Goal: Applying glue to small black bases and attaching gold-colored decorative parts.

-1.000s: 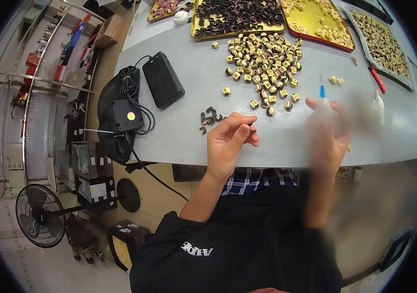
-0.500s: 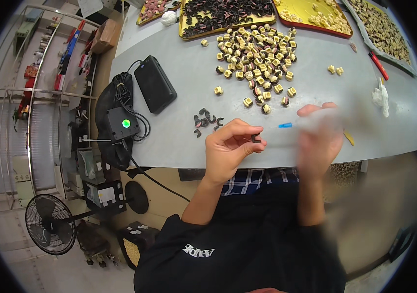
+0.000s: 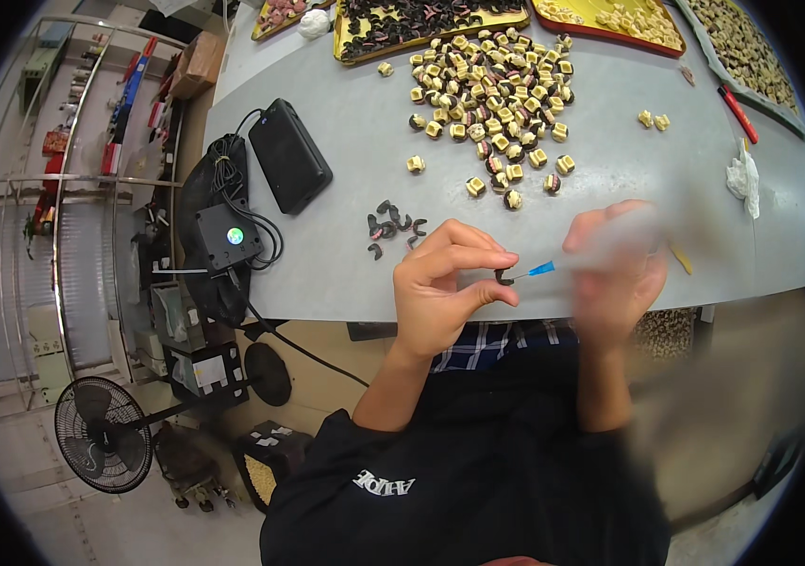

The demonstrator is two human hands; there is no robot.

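My left hand (image 3: 440, 283) pinches a small black curved piece (image 3: 503, 276) between thumb and fingertips, just above the table's near edge. My right hand (image 3: 615, 274) is closed around a translucent dispenser (image 3: 624, 241), blurred by motion. From its front sticks a blue needle tip (image 3: 541, 269), whose thin needle reaches the lower end of the black piece; whether it touches cannot be made out. Several loose black curved pieces (image 3: 388, 226) lie on the table left of my left hand. Beyond my hands spreads a heap of small cream-and-dark blocky pieces (image 3: 497, 104).
Along the grey table's (image 3: 610, 156) far side stand a tray of black pieces (image 3: 421, 24), a yellow tray of cream pieces (image 3: 610, 28) and a tray of speckled pieces (image 3: 742, 61). A black power bank (image 3: 289, 156), red marker (image 3: 737, 113) and crumpled tissue (image 3: 744, 179) lie around.
The blue needle tip has moved down and slightly left, now angled down at the black piece's lower end. My left thumb and fingertips sit a little farther apart around the piece.
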